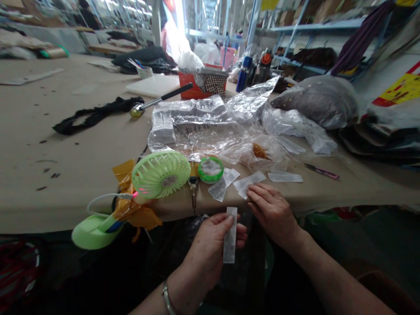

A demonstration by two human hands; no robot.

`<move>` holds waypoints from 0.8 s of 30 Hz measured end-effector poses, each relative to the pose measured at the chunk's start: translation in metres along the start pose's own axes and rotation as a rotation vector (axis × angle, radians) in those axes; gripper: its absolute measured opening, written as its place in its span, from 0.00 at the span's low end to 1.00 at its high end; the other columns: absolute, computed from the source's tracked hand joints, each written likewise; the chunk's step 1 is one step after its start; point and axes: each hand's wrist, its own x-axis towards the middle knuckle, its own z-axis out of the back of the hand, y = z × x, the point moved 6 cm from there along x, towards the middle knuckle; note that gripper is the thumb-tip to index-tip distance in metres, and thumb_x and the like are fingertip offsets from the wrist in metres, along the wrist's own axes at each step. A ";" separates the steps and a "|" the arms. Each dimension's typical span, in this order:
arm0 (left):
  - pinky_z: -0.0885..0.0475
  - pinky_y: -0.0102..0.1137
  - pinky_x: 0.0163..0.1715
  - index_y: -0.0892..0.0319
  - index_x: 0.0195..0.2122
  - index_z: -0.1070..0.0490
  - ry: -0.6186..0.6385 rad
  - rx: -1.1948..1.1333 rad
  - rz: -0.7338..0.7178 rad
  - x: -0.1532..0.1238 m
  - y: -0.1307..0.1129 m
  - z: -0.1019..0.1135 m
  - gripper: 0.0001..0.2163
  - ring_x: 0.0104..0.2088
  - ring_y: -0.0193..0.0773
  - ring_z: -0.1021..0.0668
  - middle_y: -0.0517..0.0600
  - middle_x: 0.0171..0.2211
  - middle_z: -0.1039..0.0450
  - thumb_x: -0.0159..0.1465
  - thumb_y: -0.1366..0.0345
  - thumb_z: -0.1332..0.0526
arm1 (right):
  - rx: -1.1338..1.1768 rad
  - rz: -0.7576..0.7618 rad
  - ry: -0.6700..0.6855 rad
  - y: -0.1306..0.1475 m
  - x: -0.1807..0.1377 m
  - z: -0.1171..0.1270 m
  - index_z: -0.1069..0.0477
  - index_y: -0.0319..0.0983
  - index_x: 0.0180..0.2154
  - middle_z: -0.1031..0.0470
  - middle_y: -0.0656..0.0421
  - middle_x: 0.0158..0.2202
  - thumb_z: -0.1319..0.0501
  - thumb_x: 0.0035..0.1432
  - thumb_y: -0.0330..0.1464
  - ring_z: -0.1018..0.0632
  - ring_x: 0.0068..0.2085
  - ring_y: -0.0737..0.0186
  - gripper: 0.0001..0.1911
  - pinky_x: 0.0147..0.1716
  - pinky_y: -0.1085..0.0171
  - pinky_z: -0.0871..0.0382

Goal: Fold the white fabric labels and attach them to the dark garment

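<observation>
White, narrow fabric label strip point(230, 236) is being pinched upright by the left hand point(213, 247), just off the table's near edge point(328, 197). Right hand point(272, 210), fingers flat and empty, is pressing loose white labels point(247, 183) there, keeping them within reach.

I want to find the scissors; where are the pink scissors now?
In the head view, the pink scissors lie on the table's right side, right of the loose labels near its front edge.
</observation>
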 end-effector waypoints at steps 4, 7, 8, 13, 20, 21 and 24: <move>0.27 0.28 0.27 0.68 0.37 0.28 -0.016 -0.020 0.037 -0.003 -0.002 -0.004 0.06 0.25 0.35 0.23 0.57 0.28 0.24 0.64 0.70 0.42 | 0.179 -0.035 -0.079 -0.010 -0.009 0.003 0.27 0.37 0.41 0.22 0.53 0.43 0.41 0.61 0.25 0.25 0.49 0.56 0.07 0.50 0.54 0.28; 0.27 0.29 0.28 0.68 0.36 0.28 0.005 -0.048 0.065 -0.001 -0.001 -0.008 0.06 0.25 0.35 0.23 0.58 0.29 0.23 0.63 0.71 0.43 | 0.368 -0.069 -0.115 -0.011 -0.014 0.009 0.28 0.39 0.40 0.22 0.54 0.42 0.41 0.60 0.23 0.24 0.49 0.57 0.08 0.50 0.55 0.27; 0.27 0.29 0.28 0.68 0.36 0.27 0.026 -0.062 0.068 0.000 -0.001 -0.009 0.07 0.25 0.35 0.23 0.58 0.29 0.23 0.63 0.71 0.43 | 0.434 -0.059 -0.115 -0.006 -0.015 0.012 0.29 0.38 0.40 0.22 0.54 0.42 0.41 0.60 0.22 0.24 0.50 0.57 0.08 0.50 0.55 0.27; 0.29 0.26 0.28 0.69 0.31 0.25 0.127 -0.225 -0.017 0.006 0.001 -0.014 0.05 0.25 0.34 0.24 0.56 0.28 0.24 0.59 0.74 0.40 | 0.523 0.149 -0.041 0.039 -0.023 0.021 0.28 0.36 0.38 0.22 0.52 0.41 0.42 0.62 0.25 0.25 0.51 0.57 0.05 0.53 0.53 0.30; 0.31 0.25 0.24 0.68 0.26 0.24 0.134 -0.295 -0.023 0.002 0.003 -0.016 0.04 0.23 0.33 0.25 0.55 0.24 0.24 0.54 0.74 0.38 | 0.476 0.192 0.010 0.056 -0.035 0.016 0.28 0.36 0.37 0.21 0.54 0.43 0.43 0.62 0.25 0.25 0.52 0.59 0.06 0.57 0.56 0.34; 0.31 0.25 0.25 0.68 0.26 0.24 0.147 -0.293 -0.023 0.001 0.003 -0.017 0.03 0.23 0.33 0.25 0.55 0.24 0.24 0.54 0.74 0.37 | 0.473 0.193 0.008 0.055 -0.035 0.016 0.28 0.36 0.37 0.21 0.54 0.43 0.43 0.62 0.25 0.25 0.52 0.59 0.06 0.57 0.56 0.34; 0.31 0.23 0.25 0.69 0.27 0.24 0.190 -0.266 -0.020 0.002 0.006 -0.018 0.04 0.25 0.33 0.24 0.56 0.26 0.23 0.53 0.72 0.34 | 0.477 0.202 0.007 0.054 -0.034 0.019 0.28 0.36 0.36 0.21 0.55 0.41 0.44 0.63 0.25 0.24 0.52 0.60 0.07 0.57 0.58 0.33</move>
